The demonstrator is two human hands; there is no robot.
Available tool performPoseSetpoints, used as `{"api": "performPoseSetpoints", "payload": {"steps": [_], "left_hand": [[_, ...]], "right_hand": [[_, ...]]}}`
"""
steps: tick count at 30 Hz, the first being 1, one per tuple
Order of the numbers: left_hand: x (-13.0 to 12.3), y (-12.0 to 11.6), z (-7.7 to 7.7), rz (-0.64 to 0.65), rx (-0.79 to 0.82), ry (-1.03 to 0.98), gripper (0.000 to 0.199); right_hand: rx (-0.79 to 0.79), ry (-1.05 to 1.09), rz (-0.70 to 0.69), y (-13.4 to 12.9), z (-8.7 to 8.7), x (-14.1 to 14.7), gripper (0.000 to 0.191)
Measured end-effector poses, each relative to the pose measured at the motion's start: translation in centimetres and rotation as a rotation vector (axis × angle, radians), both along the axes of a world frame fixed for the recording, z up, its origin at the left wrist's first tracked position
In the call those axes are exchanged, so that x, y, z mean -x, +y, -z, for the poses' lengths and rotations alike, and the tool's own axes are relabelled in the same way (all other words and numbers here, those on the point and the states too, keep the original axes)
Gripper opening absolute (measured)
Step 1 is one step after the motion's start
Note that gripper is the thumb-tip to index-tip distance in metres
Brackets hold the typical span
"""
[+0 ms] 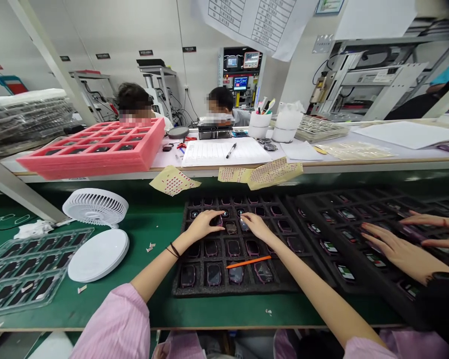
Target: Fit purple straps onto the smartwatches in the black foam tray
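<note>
A black foam tray (228, 289) on the green bench holds rows of smartwatch cases with purple rims. Over the upper rows, my left hand (205, 225) has its thumb and fingers curled around the edges of one smartwatch (218, 220). My right hand (256, 227) is beside it, its fingertips closed on another smartwatch (244, 224); part of that watch is hidden by the fingers. Two screens near my fingertips are lit. An orange stick (248, 262) lies across the lower rows of the tray.
To the right, another person's hands (396, 249) work over a second black foam tray (344, 239). A white fan (97, 207) and a clear plastic tray (37, 264) stand on the left. A pink foam tray (145, 154), papers (224, 152) and pens sit on the raised shelf. Two people are opposite.
</note>
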State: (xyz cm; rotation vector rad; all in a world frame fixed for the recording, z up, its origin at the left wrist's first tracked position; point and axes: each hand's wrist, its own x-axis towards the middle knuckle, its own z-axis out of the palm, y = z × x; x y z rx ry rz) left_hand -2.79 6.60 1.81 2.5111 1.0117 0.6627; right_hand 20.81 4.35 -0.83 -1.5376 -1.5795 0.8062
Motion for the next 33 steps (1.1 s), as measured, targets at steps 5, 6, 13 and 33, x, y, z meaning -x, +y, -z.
{"api": "performPoseSetpoints", "payload": {"steps": [5,6,13,33], "left_hand": [[2.0,-0.5,0.9,-0.022,-0.035,0.147,0.056],[2.1,-0.6,1.1,-0.019,-0.036,0.154,0.056],[1.8,-0.7,1.3,-0.008,-0.046,0.203,0.051],[-7.9,-1.6,1.5,0.212,-0.116,0.266,0.051]], "right_hand": [[-0.098,-0.244,0.129,-1.5,-1.4,-3.1,0.023],[-0.091,-0.365,0.213,-1.9,-1.5,-4.3,0.025],[0.087,-0.692,0.434,-3.9,0.3,-10.8,0.038],[-0.002,-0.644,0.244,-1.8,1.4,-5.4,0.03]]}}
